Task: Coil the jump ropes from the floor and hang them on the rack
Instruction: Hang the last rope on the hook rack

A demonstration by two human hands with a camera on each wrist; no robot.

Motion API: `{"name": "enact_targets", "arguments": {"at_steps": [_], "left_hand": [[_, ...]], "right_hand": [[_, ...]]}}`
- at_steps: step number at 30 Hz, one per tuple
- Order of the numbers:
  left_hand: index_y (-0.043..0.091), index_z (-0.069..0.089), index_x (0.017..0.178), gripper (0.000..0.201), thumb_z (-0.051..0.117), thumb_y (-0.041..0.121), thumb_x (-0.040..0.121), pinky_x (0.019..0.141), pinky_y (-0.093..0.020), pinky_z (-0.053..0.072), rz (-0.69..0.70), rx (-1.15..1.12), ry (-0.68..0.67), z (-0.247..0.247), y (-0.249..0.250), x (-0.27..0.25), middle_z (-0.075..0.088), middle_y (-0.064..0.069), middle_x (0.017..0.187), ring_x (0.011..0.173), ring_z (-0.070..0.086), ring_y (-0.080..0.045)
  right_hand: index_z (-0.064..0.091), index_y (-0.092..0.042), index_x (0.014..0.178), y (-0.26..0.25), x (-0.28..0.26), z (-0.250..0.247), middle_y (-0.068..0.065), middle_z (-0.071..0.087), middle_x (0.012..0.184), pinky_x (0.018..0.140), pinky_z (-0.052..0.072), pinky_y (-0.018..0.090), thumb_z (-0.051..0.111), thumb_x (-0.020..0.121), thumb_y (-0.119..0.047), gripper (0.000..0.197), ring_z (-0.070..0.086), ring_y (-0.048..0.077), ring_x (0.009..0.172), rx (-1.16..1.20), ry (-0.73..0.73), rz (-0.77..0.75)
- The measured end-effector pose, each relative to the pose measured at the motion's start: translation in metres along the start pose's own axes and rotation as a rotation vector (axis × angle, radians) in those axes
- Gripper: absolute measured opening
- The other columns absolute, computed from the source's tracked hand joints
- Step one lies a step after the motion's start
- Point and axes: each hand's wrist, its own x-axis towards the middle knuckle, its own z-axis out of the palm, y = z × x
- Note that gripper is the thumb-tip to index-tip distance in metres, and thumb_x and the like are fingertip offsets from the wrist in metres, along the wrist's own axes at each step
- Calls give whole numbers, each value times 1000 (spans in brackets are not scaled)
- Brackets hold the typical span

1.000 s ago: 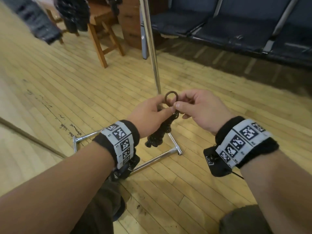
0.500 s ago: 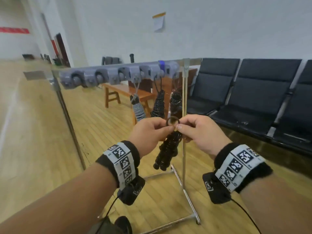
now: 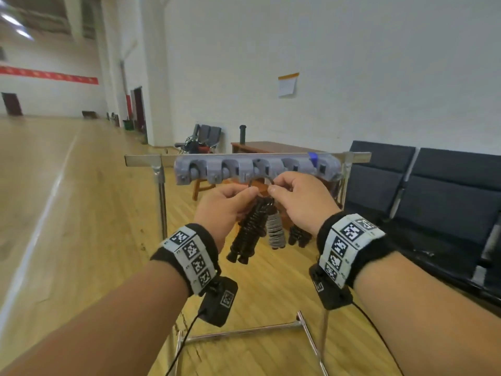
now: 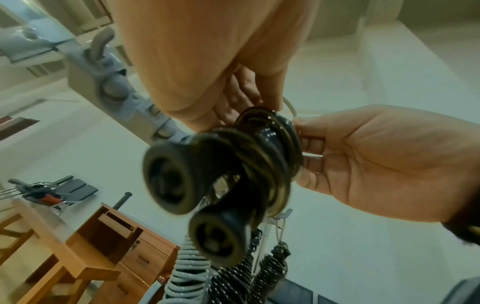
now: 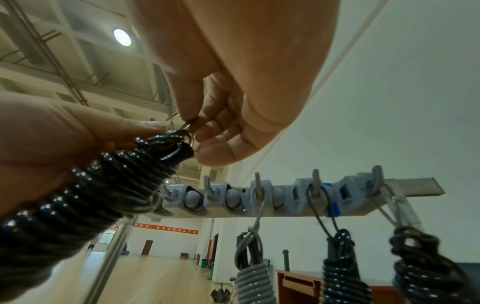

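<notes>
Both hands pinch the loop atop a coiled black rope, left hand and right hand fingertip to fingertip, just below the grey hook rack. Three coiled ropes hang from hooks behind.

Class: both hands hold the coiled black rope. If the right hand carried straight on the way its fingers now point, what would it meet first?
Probably the grey hook rail, just beyond and above the right hand, likely near the hook holding the grey rope. Depth is uncertain.
</notes>
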Motion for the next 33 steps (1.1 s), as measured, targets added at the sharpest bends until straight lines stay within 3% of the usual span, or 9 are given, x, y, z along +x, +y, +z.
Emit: {"name": "enact_targets", "arguments": {"at_steps": [5,9,13,19,22,25,28,30,33], "left_hand": [[30,84,98,20,74,45,89,65,-20,56,-60,-89,111,-17,-11,31,81,3,90,78,75,-7],[30,85,91,14,74,38,95,72,-31,56,-127,-121,168,-19,-21,52,82,1,89,78,77,-11],[20,85,92,19,75,36,96,76,-39,61,-194,-161,195,-15,-33,64,82,-6,91,83,77,-20],[18,83,90,21,76,37,95,77,-39,60,-226,-118,209,-14,-46,73,81,-3,86,80,77,-18],[18,81,93,18,77,36,95,78,-38,59,-233,-103,177,-16,-51,76,80,-2,86,77,74,-16],[18,81,94,16,76,33,96,68,-29,57,-218,-133,125,-19,-55,74,79,-2,84,68,71,-12],[17,79,100,16,76,32,96,72,-31,59,-195,-109,117,-18,-55,68,77,2,78,68,72,-10],[17,76,104,14,75,28,97,77,-36,61,-185,-64,146,-15,-52,63,78,2,79,73,75,-14],[20,74,104,8,74,23,96,88,-41,64,-184,19,231,-12,-48,49,79,-5,101,95,76,-23]], "right_hand": [[71,-25,99,3,42,32,-2,73,85,84,61,45,57,102,-33,17,71,18,79,85,25,92],[72,-19,90,11,65,55,6,73,77,79,61,50,56,102,-32,24,71,25,73,133,53,156],[72,-11,86,24,75,71,-1,61,62,72,58,48,53,102,-33,34,57,16,56,150,73,217],[71,0,91,37,81,81,21,71,80,80,58,54,51,103,-29,37,70,37,76,163,53,242],[72,-7,95,42,81,84,16,72,84,79,59,52,49,104,-29,33,71,34,78,117,46,210],[70,-20,106,46,80,87,-2,69,87,77,58,40,48,106,-33,26,68,18,79,69,39,159],[68,-22,115,50,75,90,-7,66,93,80,57,38,49,106,-34,24,65,12,83,53,34,113],[67,-24,112,54,68,88,-5,67,94,82,58,42,50,105,-33,20,67,16,84,81,30,115],[66,-26,105,62,52,81,-4,69,85,77,60,44,52,104,-31,15,69,18,77,123,27,129]]}}
